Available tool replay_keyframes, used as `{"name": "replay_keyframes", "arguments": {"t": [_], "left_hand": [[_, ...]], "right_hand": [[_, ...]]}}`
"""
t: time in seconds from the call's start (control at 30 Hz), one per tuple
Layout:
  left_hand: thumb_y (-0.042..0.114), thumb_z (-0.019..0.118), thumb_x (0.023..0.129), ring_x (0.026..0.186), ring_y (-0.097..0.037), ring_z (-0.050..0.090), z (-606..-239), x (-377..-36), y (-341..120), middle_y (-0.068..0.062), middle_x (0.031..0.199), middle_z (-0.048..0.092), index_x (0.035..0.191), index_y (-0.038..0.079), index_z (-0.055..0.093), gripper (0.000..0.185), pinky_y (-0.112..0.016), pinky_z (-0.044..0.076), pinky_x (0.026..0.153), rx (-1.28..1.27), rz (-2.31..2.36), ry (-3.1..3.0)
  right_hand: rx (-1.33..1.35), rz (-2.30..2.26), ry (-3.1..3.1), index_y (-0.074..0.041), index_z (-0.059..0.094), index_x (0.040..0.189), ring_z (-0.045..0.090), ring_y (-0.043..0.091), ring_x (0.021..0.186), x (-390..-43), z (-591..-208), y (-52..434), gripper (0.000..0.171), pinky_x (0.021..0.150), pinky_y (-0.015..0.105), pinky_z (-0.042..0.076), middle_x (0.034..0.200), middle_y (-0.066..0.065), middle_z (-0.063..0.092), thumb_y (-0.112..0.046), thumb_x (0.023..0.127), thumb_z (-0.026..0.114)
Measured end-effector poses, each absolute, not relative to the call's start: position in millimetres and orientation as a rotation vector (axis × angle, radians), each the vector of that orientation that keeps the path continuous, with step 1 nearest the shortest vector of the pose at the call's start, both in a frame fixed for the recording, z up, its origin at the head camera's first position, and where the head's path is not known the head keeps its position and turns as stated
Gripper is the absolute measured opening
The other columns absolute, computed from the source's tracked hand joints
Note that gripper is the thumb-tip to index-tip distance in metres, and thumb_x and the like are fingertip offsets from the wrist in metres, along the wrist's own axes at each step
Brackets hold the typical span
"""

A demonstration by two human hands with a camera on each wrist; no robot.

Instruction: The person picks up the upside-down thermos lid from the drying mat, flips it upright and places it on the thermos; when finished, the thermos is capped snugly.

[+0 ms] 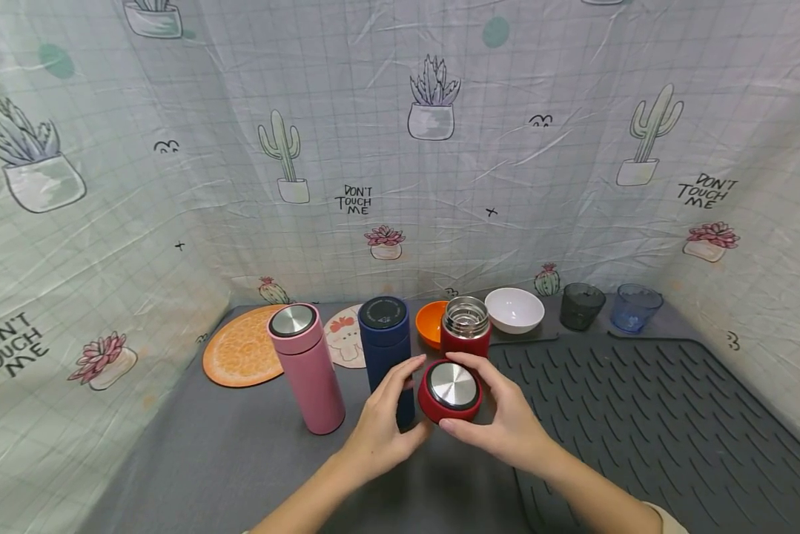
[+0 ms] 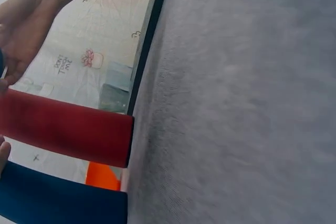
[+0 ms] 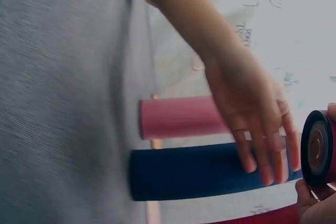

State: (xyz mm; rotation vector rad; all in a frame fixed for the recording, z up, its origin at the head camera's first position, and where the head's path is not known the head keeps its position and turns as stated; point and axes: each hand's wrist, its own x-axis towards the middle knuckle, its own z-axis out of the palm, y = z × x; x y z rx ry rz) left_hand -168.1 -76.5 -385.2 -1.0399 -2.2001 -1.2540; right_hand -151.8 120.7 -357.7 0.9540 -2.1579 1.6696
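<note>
My right hand [image 1: 511, 426] grips the red lid [image 1: 451, 393] with a brushed steel top, thumb at the near side and fingers at the far side. The lid hangs in front of the red thermos [image 1: 466, 343], which stands uncapped with its steel mouth showing. Its dark underside shows in the right wrist view. Just left of the lid is my left hand [image 1: 376, 439], fingers extended and holding nothing. It partly covers the blue thermos [image 1: 384, 337], which stands upright with its cap on. Farther left stands a capped pink thermos [image 1: 313, 386].
Behind the thermoses are an orange-slice mat [image 1: 239, 348], a round cartoon mat [image 1: 344, 341], an orange bowl [image 1: 429, 325] and a white bowl [image 1: 514, 311]. A dark cup [image 1: 581, 308] and a blue cup [image 1: 635, 310] stand back right, beyond a ridged black mat [image 1: 640, 415].
</note>
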Motion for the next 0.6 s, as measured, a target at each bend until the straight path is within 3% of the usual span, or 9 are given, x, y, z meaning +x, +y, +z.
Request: {"name": "replay_keyframes", "arguments": {"t": [0.27, 0.6], "left_hand": [[0.001, 0.074, 0.074, 0.119, -0.028, 0.045, -365.2, -167.1, -57.2, -0.018, 0.134, 0.040, 0.138, -0.002, 0.028, 0.078, -0.039, 0.043, 0.092, -1.086, -1.343, -2.156], [0.023, 0.069, 0.082, 0.128, -0.018, 0.036, -372.4, -197.2, -41.9, -0.004, 0.145, 0.029, 0.145, 0.012, 0.016, 0.083, -0.038, 0.034, 0.101, -0.929, -1.605, -2.304]], "right_hand": [[0.962, 1.641, -2.015, -0.001, 0.038, 0.134, 0.050, 0.020, 0.108, -162.3, -327.7, 131.1, 0.074, 0.087, 0.028, 0.046, 0.126, 0.008, 0.049, 0.011, 0.069, 0.072], [0.872, 1.614, -1.934, -0.004, 0.037, 0.137, 0.046, 0.018, 0.110, -193.0, -316.6, 137.8, 0.074, 0.088, 0.020, 0.043, 0.130, 0.013, 0.043, 0.016, 0.072, 0.067]]}}
